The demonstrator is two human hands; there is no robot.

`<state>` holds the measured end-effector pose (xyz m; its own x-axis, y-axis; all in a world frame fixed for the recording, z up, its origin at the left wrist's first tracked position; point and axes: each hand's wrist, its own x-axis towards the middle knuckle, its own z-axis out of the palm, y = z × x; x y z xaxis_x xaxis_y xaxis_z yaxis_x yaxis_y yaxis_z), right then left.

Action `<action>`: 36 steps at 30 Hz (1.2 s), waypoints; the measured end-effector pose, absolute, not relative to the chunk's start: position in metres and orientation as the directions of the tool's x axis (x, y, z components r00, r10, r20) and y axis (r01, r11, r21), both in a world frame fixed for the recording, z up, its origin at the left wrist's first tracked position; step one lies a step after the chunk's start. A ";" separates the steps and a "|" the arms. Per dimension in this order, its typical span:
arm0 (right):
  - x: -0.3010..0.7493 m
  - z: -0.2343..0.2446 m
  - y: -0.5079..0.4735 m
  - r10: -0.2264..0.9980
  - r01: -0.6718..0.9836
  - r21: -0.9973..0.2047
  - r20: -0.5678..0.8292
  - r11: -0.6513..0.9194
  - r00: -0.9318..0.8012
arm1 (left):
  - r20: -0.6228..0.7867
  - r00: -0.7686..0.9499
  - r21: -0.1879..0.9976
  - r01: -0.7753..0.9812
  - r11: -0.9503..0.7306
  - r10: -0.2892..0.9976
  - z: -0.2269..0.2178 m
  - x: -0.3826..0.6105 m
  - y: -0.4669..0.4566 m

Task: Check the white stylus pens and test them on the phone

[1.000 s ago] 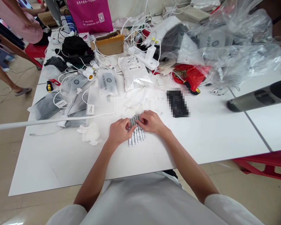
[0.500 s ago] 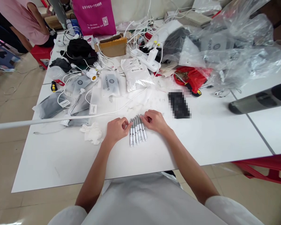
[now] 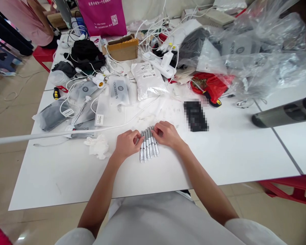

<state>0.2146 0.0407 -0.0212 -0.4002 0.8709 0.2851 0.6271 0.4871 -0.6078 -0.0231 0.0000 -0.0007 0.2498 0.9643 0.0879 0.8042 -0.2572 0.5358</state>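
Note:
Several silver-and-white pens [image 3: 148,146] lie side by side in a row on the white table, close to me, with their grey ends away from me. My left hand [image 3: 129,143] rests at the row's left side, fingers curled, its thumb and forefinger against the outermost pen. On the right side my right hand [image 3: 167,134] is likewise curled, with its fingertips on the upper part of the rightmost pens. Between them the two hands hold the row together. The undersides of my fingers are hidden.
A crumpled white tissue or glove [image 3: 98,146] lies left of my left hand. Beyond are a white cable [image 3: 104,128], packaged pouches [image 3: 118,91], a blurred dark object [image 3: 196,115] and a grey cylinder [image 3: 285,114]. A person in pink [image 3: 28,22] is at far left.
My right thumb and fingers have shifted slightly toward me along the rightmost pens. My left hand stays against the row. The whole view has moved a little.

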 end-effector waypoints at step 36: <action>0.211 -0.027 0.043 0.901 0.661 -0.612 0.270 0.434 -0.341 | 0.056 0.290 0.506 0.816 -0.278 0.955 0.002 -0.030 0.003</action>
<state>0.2112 0.0431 -0.0268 -0.3406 0.9006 0.2701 0.6612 0.4337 -0.6122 -0.0305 0.0029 0.0017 0.2904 0.9552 0.0565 0.8162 -0.2781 0.5065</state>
